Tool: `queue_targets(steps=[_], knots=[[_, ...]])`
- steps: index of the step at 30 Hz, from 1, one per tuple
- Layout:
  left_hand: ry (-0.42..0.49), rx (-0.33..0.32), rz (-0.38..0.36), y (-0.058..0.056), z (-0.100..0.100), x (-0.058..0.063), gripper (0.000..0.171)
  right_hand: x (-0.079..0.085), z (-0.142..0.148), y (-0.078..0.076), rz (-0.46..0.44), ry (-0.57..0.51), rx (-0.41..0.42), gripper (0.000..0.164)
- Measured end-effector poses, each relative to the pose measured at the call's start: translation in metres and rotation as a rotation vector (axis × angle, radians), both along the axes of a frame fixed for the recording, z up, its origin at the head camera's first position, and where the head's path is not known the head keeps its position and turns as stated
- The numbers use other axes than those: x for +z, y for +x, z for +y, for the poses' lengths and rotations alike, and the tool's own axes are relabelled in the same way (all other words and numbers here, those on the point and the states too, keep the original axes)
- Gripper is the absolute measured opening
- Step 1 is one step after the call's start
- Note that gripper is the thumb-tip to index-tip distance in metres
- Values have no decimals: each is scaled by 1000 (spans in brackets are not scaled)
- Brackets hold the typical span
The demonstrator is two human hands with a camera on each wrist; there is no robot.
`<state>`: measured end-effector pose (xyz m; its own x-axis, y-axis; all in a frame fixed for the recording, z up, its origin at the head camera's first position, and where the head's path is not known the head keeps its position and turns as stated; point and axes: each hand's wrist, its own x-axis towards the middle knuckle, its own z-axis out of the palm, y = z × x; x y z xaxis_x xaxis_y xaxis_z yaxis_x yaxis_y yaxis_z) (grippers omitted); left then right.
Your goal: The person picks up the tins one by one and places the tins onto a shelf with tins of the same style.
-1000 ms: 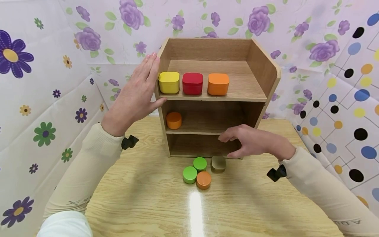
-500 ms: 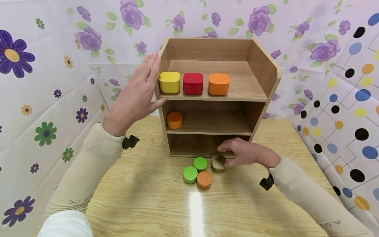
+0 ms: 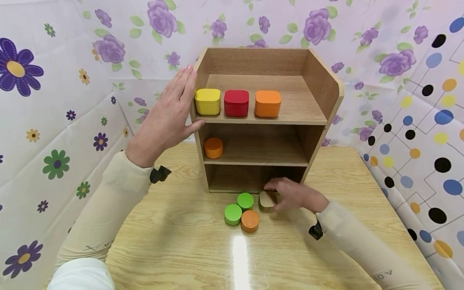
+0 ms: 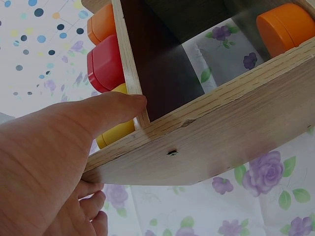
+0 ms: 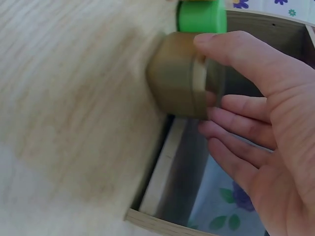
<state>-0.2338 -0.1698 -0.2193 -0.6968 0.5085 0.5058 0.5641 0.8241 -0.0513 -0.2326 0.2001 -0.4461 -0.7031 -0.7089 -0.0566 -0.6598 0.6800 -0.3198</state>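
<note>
Now, your right hand (image 3: 295, 196) is at the 3 o'clock side of the brown box (image 3: 266, 200), which is at the foot of the shelf (image 3: 253, 62), on the table (image 3: 188, 241). Thumb apart from the fingers, with the box between them; cannot tell whether they pinch it.

Your left hand (image 3: 164, 112) lies toward 10 o'clock from the box, against the shelf's outer side: fingers straight, close together; thumb apart, on the front edge.

About the box: one green tub (image 3: 245, 200) just beside it at 9 o'clock, another green tub (image 3: 233, 214) toward 8, dull orange tub (image 3: 250, 221) between 7 and 8.

Top tier, from its 9 o'clock end: yellow box (image 3: 208, 102), red box (image 3: 236, 103), orange box (image 3: 268, 104). Middle tier, same end: bright orange tub (image 3: 213, 148).
</note>
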Motion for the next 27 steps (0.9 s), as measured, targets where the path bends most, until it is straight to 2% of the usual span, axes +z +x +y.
queue_targets(steps=[8, 14, 20, 27], knots=[[3, -7, 5, -1, 0, 0, 110, -15, -3, -2, 63, -11, -21, 60], [6, -9, 6, 0, 0, -1, 110, -17, -2, -3, 71, 8, -24, 57], [6, -7, 6, 0, 0, -2, 111, -12, -1, -1, 41, 39, -29, 57], [-1, 3, -1, 0, 0, -1, 110, 8, 3, 5, 36, 14, 42, 49]])
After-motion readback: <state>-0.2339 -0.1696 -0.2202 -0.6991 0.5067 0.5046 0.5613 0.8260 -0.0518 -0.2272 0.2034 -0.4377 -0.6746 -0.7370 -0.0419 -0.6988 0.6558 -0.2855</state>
